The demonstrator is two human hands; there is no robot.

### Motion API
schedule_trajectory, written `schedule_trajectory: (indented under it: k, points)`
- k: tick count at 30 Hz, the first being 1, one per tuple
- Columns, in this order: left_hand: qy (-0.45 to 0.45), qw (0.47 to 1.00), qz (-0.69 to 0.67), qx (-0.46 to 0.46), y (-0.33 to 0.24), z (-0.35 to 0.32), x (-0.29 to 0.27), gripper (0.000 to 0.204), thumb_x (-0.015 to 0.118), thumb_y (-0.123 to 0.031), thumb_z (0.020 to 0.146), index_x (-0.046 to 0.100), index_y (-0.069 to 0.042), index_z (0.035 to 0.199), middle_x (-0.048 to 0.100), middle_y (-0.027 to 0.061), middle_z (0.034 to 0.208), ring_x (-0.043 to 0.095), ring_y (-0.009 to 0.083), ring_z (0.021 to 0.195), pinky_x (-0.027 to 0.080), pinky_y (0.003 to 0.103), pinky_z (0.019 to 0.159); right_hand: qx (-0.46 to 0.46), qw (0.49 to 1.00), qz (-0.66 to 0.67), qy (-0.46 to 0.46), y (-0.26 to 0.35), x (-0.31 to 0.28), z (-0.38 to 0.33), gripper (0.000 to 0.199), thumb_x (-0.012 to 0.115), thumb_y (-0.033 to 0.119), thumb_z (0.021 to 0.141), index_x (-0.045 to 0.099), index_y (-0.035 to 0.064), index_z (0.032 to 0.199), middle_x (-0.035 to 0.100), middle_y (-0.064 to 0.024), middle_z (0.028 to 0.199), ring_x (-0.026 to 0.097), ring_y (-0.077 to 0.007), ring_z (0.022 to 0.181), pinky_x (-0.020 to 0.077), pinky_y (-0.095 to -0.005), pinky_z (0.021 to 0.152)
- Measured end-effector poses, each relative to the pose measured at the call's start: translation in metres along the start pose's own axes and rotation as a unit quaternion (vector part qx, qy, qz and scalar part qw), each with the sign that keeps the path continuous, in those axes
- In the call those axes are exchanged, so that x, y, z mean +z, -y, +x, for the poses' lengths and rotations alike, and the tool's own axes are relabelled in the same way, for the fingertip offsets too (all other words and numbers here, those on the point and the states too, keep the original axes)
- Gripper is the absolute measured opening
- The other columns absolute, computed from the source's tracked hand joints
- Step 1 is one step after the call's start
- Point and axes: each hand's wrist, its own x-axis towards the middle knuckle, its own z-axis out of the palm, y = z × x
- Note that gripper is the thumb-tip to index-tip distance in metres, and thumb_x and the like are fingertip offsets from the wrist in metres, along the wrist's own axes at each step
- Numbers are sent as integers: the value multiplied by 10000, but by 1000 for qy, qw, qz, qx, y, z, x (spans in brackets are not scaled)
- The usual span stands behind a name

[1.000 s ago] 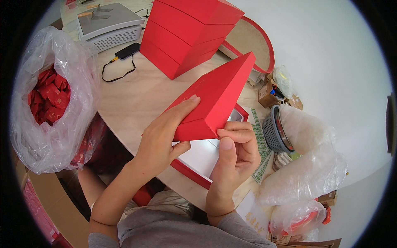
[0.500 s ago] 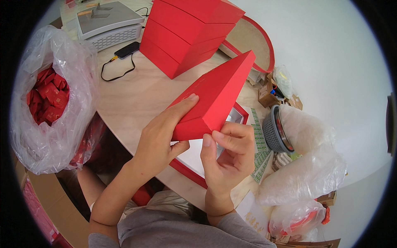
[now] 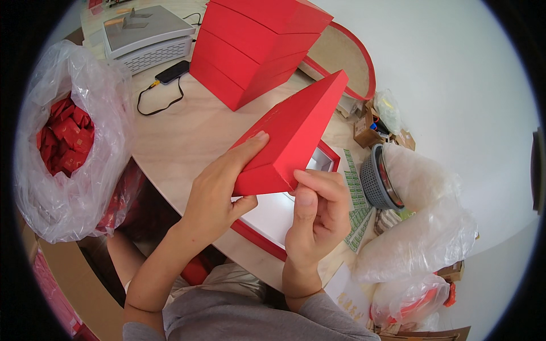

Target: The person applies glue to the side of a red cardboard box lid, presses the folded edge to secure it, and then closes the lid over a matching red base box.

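Red lid (image 3: 296, 142) is getting held tilted by both hands, left hand (image 3: 219, 196) and right hand (image 3: 315, 219) clamped tight on it, still off the open box (image 3: 273, 219) at 6 o'clock.

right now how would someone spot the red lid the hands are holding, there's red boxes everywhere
Start at the pale wooden table. Behind, a stack of red boxes lies flat. The red lid is nearer, tilted up, gripped by left hand and right hand.
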Motion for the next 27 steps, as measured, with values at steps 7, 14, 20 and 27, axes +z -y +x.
schedule_trajectory:
  k: [7, 14, 20, 27]
  points:
    - [1, 1000, -7, 0, -2, -1, 0, 762, 642, 63, 604, 443, -66, 1328, 505, 144, 1309, 520, 328, 1147, 437, 373, 942, -58, 996, 44, 60, -8, -11, 1, 239, 740, -5, 700, 596, 22, 890, 564, -108, 893, 543, -188, 773, 441, -279, 699]
    - [11, 999, 23, 37, -3, -2, 7, 766, 684, 31, 610, 449, -78, 1331, 497, 129, 1322, 507, 312, 1174, 428, 376, 967, -69, 989, -129, 0, 2, 1, 9, 518, 804, 135, 666, 569, 25, 1114, 577, -148, 1046, 520, -307, 1001, 362, -397, 930]
    - [11, 997, 46, 58, -1, -7, 12, 794, 705, 25, 596, 443, -88, 1337, 505, 118, 1314, 511, 311, 1172, 431, 389, 969, -73, 975, -193, 81, -6, 3, 11, 426, 697, 131, 754, 604, -11, 1144, 531, -171, 1286, 462, -339, 1224, 298, -457, 1043]
    - [32, 997, 61, 31, -9, -8, 9, 812, 701, 41, 572, 441, -90, 1331, 500, 120, 1318, 509, 310, 1179, 438, 382, 969, 7, 999, 31, 43, -8, -7, 12, 512, 301, 326, 992, 599, -77, 1096, 595, -216, 1176, 539, -307, 1151, 333, -422, 1036]
